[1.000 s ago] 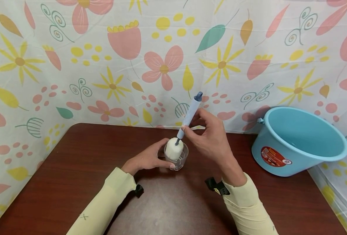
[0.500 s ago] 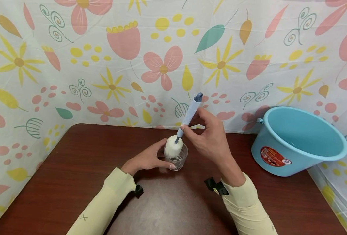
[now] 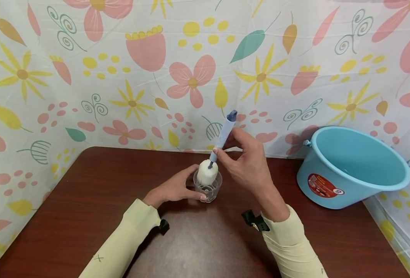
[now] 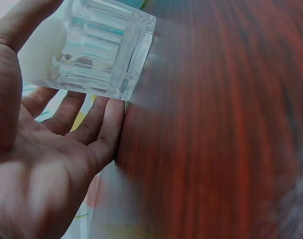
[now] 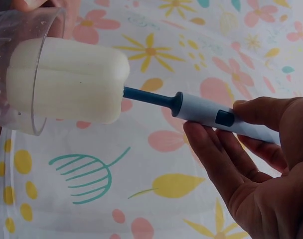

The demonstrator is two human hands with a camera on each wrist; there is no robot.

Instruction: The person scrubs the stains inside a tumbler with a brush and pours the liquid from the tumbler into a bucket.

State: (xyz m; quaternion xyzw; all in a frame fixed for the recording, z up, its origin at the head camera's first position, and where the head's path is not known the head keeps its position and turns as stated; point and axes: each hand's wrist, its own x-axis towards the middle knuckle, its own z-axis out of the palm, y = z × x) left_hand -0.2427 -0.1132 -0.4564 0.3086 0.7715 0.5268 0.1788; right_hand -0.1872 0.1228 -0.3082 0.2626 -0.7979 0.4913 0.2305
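Observation:
A sponge brush with a white sponge head [image 5: 72,79] and a pale blue handle [image 3: 223,137] stands tilted in a clear cup [image 3: 210,193]. The lower part of the sponge is inside the cup, while its top rises above the rim. With thumb and fingers, my right hand [image 3: 250,162] pinches the handle; the right wrist view shows the dark blue neck running into the sponge. My left hand [image 3: 175,185] holds the cup from the left, its thumb on the near side and its fingers around the far side. Ridges in the cup wall [image 4: 99,35] show in the left wrist view.
A light blue bucket [image 3: 319,162] with a red label stands at the table's right side. The brown wooden table [image 3: 97,185] ends at a floral-printed cloth [image 3: 121,104] behind and beside it.
The sponge has risen slightly in the cup and shifted a little to the right, with its handle now slightly steeper. My left hand and the cup have stayed in place.

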